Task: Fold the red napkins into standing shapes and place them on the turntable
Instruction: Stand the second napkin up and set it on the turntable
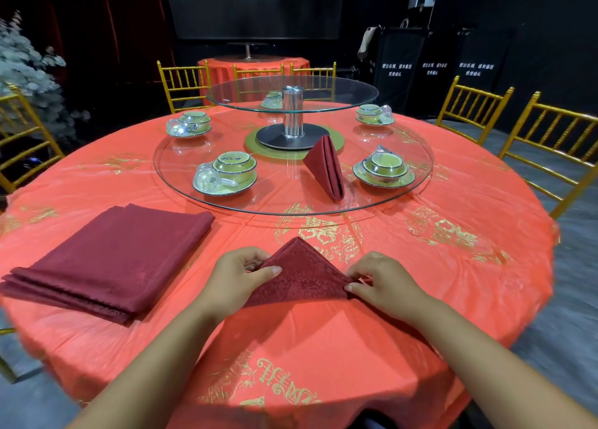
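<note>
Head view, angled down over a round table under an orange-red tablecloth with gold print (pixel 420 299).

Containers:
- On the lower tier of the clear glass two-tier turntable (pixel 200 198): four green-and-white bowl sets on saucers, at front left (pixel 226 173), front right (pixel 383 168), rear left (pixel 189 124) and rear right (pixel 373 114).
- In each set: a bowl nested on its saucer, with clear glassware or wrap against it. Bowl contents not discernible.
- Behind the steel centre column (pixel 293 111), seen through the glass: a fifth set (pixel 271 100).

Edges and open room:
- Near rim of the lower tier just beyond the apex of the napkin in work, with a narrow strip of printed cloth between.
- Open cloth from the hands back to the near table edge.
- To the left, apart from the left hand (pixel 236 279): a flat stack of dark red square napkins (pixel 110 263), edges roughly aligned.
- Around the table edge: gold slatted chairs (pixel 472 111).

Task items:
- Standing dark red folded napkin (pixel 325 166): on the lower tier between the two front sets, nearer the right one, tented with a sharp peak beside the column base.
- Dark red patterned triangular napkin (pixel 301 276): flat on the tablecloth directly ahead, apex pointing away.
- Left hand: pinching the left sloping edge, thumb on top.
- Right hand (pixel 382 283): pinching the right corner between thumb and fingertips.
</note>
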The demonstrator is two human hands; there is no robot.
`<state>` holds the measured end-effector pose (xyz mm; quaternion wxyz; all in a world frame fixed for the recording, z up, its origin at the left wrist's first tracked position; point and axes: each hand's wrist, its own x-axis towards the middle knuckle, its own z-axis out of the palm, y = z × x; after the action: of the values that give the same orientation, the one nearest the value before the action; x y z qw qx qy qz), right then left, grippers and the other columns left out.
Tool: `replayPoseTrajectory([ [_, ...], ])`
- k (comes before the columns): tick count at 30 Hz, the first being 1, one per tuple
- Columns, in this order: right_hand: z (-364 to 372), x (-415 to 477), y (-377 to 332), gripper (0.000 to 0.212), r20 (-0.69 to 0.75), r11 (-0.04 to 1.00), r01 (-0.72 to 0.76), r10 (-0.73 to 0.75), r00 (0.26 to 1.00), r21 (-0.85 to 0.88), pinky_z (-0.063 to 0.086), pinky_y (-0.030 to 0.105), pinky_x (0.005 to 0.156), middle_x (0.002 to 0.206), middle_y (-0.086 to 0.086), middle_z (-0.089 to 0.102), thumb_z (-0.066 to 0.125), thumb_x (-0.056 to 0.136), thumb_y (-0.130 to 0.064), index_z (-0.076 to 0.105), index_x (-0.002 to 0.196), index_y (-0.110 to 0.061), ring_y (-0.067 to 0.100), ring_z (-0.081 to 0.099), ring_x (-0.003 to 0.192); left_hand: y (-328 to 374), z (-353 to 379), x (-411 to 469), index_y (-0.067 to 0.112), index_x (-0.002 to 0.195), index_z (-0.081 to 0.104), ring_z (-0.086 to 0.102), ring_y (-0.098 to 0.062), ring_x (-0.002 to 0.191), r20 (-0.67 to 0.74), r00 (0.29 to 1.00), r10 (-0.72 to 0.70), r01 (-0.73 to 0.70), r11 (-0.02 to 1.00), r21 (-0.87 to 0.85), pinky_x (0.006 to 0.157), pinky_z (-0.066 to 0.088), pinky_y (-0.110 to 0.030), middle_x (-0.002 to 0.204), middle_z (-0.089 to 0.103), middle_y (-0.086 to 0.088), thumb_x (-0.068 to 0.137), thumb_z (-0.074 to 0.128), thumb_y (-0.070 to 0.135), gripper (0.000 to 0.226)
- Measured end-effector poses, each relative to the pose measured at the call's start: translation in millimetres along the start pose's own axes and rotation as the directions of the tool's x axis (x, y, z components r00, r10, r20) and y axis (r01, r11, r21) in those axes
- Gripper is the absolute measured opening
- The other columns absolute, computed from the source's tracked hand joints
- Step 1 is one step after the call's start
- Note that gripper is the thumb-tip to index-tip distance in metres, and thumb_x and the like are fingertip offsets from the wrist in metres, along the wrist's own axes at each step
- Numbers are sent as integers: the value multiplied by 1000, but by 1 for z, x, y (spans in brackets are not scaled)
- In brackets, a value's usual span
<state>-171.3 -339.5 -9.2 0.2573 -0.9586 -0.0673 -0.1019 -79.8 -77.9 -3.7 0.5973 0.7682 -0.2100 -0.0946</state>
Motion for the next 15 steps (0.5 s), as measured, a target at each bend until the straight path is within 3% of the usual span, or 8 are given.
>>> replayPoseTrajectory([
  [5,4,-4,4,16,-27,998,32,-33,999,-50,42,27,77,81,-18,63,72,80,-24,73,95,-29,10,50,90,-1,-1,1,9,78,68,59,-14,65,1,1000,-11,11,1000,-21,63,46,-30,72,68,-7,81,73,7,7],
  [10,6,-12,7,17,-49,994,83,-86,995,-66,46,36,78,79,-10,64,72,77,-31,70,93,-26,15,53,83,-4,-4,3,11,77,68,59,-11,62,-9,1000,1,-1,999,-38,60,47,-23,69,68,-2,81,73,6,8],
  [15,7,-19,7,21,-115,990,125,-131,985,-59,45,31,70,75,-12,67,74,77,-14,74,93,-28,18,56,76,-8,-12,4,19,72,70,60,-10,62,-12,1000,6,-6,999,-51,59,47,-19,69,69,-1,80,74,7,15],
])
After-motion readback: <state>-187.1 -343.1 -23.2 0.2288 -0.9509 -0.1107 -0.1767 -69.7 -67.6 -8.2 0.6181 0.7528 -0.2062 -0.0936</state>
